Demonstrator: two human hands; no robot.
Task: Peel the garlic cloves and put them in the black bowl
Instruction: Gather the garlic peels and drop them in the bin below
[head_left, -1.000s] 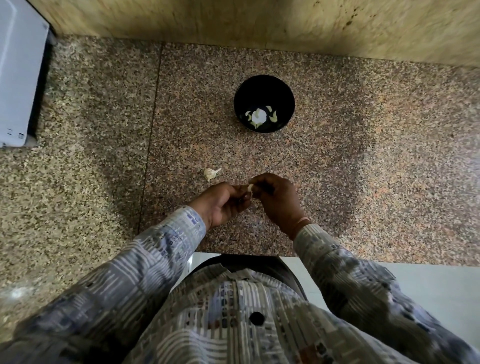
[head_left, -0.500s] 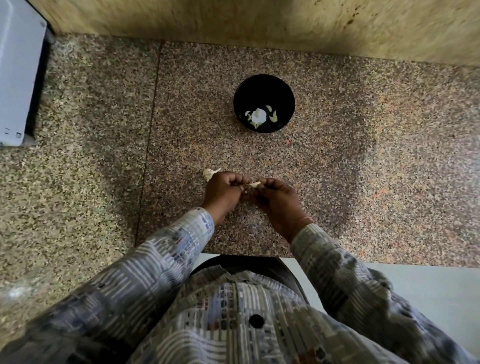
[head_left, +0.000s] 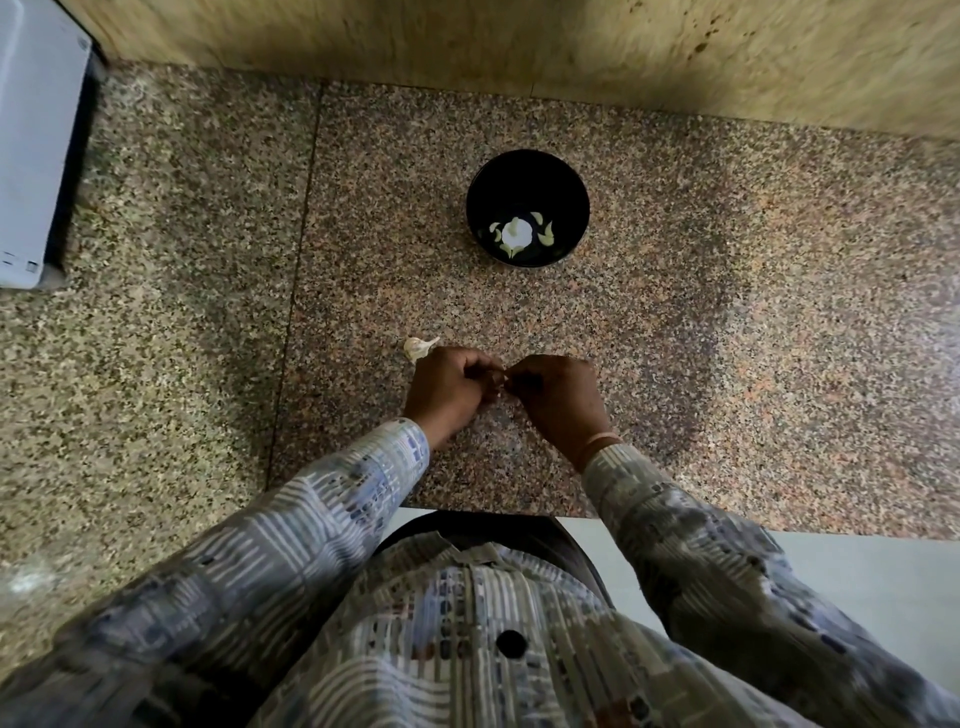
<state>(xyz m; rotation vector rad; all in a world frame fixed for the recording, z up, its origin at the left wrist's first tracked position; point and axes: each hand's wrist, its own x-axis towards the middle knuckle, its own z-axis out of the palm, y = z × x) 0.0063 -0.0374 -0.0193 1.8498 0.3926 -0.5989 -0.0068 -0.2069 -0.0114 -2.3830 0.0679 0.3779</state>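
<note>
Head view: both hands meet knuckles-up over the bench (head_left: 727, 338), close to its front edge, about mid-length. Left hand (head_left: 451, 391) and right hand (head_left: 560, 397) are curled, fingertips together, pinching a clove (head_left: 500, 395) between them; only a pale speck of it shows. Patterned sleeves cover both forearms. A loose clove (head_left: 418, 347) lies on the bench just beyond the left knuckles. The bowl (head_left: 527, 171) stands nearer the rear edge, well apart from the hands, with peeled cloves (head_left: 517, 235) inside. Bench is speckled granite with one seam; a tan wall (head_left: 467, 36) lies behind; a white appliance (head_left: 31, 156) sits at the rear left corner.
</note>
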